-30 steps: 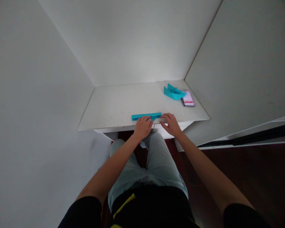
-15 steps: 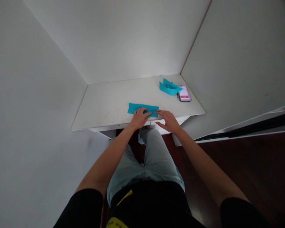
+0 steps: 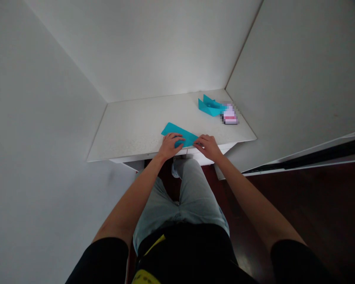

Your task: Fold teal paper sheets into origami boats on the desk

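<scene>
A folded strip of blue paper [image 3: 177, 131] lies slantwise near the front edge of a white desk [image 3: 130, 126], its left end farther back than its right. My left hand [image 3: 170, 146] rests on the lower left part of it, fingers bent and thumb apart, with blue showing between them. At the right end, my right hand [image 3: 208, 146] pinches the paper's corner between thumb and fingertips. The exact fold under the fingers is hidden.
A blue folded paper boat [image 3: 210, 108] stands at the back right of the desk. Touching or overlapping its right tip is a phone-like object [image 3: 230, 117], blurred by pixels. Walls enclose the desk at the back and both sides.
The paper has turned, so its left end now points farther back and its outline is slanted. My right hand has closed on its right end; my left hand has shifted slightly left.
</scene>
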Demonstrator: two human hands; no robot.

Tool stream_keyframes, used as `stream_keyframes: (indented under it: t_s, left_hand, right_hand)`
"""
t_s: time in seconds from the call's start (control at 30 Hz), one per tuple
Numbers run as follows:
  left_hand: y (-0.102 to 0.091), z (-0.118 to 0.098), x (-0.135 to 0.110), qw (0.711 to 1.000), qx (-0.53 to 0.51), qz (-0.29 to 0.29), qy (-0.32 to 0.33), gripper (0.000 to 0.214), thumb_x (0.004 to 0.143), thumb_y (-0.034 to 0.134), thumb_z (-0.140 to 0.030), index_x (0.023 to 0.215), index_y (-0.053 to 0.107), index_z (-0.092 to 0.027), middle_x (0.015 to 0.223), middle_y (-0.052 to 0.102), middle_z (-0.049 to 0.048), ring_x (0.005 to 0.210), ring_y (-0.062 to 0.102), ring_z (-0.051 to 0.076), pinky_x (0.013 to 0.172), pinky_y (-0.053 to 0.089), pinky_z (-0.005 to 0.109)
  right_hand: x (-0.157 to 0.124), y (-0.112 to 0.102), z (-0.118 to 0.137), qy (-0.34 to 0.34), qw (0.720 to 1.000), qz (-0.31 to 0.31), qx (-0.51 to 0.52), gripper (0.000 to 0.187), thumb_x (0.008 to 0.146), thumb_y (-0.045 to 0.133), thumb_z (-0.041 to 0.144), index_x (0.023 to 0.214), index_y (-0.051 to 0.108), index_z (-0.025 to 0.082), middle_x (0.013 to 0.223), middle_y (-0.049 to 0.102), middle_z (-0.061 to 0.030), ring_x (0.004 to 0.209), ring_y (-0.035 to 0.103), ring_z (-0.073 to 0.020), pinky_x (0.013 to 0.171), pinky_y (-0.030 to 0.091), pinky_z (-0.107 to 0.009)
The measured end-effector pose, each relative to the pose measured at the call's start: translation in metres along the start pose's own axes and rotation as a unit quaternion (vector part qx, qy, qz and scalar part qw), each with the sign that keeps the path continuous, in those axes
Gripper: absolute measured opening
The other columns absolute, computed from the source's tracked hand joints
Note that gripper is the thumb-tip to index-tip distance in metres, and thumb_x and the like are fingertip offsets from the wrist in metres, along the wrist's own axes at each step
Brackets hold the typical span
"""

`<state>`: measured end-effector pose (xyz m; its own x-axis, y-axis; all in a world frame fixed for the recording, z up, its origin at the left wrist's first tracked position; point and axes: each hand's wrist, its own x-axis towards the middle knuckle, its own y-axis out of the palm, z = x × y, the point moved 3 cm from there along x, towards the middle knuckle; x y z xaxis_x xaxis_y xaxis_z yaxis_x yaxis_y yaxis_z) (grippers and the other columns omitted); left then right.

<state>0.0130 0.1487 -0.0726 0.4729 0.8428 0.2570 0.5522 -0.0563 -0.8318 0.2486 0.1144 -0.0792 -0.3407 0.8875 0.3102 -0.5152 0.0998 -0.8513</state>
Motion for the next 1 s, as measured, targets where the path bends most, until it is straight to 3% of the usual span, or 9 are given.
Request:
stream_keyframes:
  t_s: [0.3,0.43,0.63,0.87,1.0]
  left_hand:
    - [-0.001,-0.009,-0.005,0.996,0.041,0.047,0.066,0.034,0.109,0.056,-0.03,0.134,0.078,-0.04,0.145,0.072,0.0004,0.137,0.057,0.026,0.119,0.037,0.049]
    - [0.001,-0.012,-0.008,0.991,0.079,0.052,0.09,0.036,0.108,0.058,-0.032,0.138,0.076,-0.042,0.152,0.067,0.0012,0.141,0.054,0.03,0.118,0.038,0.051]
    - [0.004,-0.015,-0.011,0.987,0.113,0.042,0.105,0.044,0.103,0.065,-0.048,0.145,0.071,-0.038,0.158,0.061,0.0063,0.143,0.051,0.034,0.119,0.037,0.054]
    - [0.004,-0.016,-0.011,0.983,0.136,0.065,0.107,0.052,0.101,0.066,-0.052,0.151,0.065,-0.04,0.162,0.056,0.0061,0.146,0.048,0.035,0.12,0.035,0.054]
    - [0.005,-0.018,-0.012,0.981,0.153,0.062,0.103,0.057,0.101,0.065,-0.055,0.156,0.061,-0.041,0.163,0.055,0.0062,0.145,0.048,0.036,0.118,0.036,0.054]
  right_hand:
    - [0.027,0.012,-0.013,0.092,0.996,0.003,0.009,0.019,0.103,0.067,0.04,0.11,0.078,0.026,0.109,0.074,-0.0098,0.104,0.065,-0.031,0.093,0.045,-0.045]
    - [0.033,0.009,-0.01,0.13,0.99,-0.035,-0.043,0.023,0.105,0.062,0.04,0.115,0.076,0.024,0.113,0.072,-0.0131,0.109,0.062,-0.0345,0.093,0.045,-0.048]
    - [0.018,0.009,0.012,0.104,0.988,-0.082,-0.078,0.031,0.106,0.057,0.039,0.128,0.072,0.023,0.128,0.064,-0.0167,0.117,0.057,-0.0372,0.098,0.045,-0.051]
    - [0.021,0.005,-0.016,0.178,0.976,-0.088,-0.088,0.038,0.105,0.059,0.044,0.136,0.071,0.024,0.135,0.063,-0.0191,0.118,0.057,-0.0405,0.096,0.046,-0.054]
    - [0.023,-0.003,-0.008,0.13,0.982,-0.09,-0.099,0.035,0.112,0.046,0.038,0.129,0.072,0.023,0.13,0.07,-0.017,0.118,0.061,-0.0368,0.098,0.045,-0.052]
